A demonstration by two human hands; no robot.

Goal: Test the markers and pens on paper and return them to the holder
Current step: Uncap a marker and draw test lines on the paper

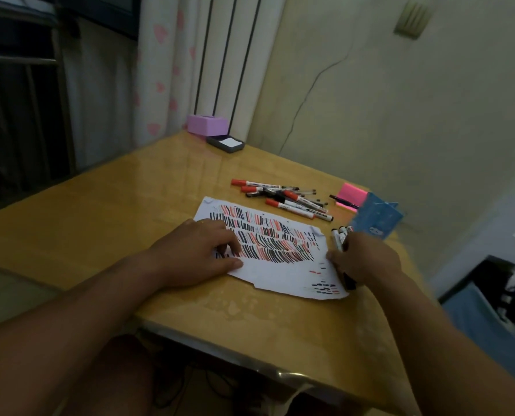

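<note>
- The left hand (pixel 202 250) lies on the paper (pixel 283 277) with its fingertips pressing down and nothing in it. I think it keeps the sheet from sliding.
- The right hand (pixel 365 261) is curled tight round a bundle of markers (pixel 339 239) at the paper's 3 o'clock edge. Holding many at once likely saves trips.
- The blue holder (pixel 377 219) sits near, at 1 o'clock from that hand, so the drop looks short.
- A pile of markers and pens (pixel 283 199) waits at 12 o'clock from the paper, which is nearly full of red and black strokes.
- The desk (pixel 130 211) is shiny yellow wood. A pink box (pixel 206 124) and a dark tray (pixel 226 143) sit in its far corner at 11 o'clock, by a curtain (pixel 160 70). The wall (pixel 400 100) has a long crack.
</note>
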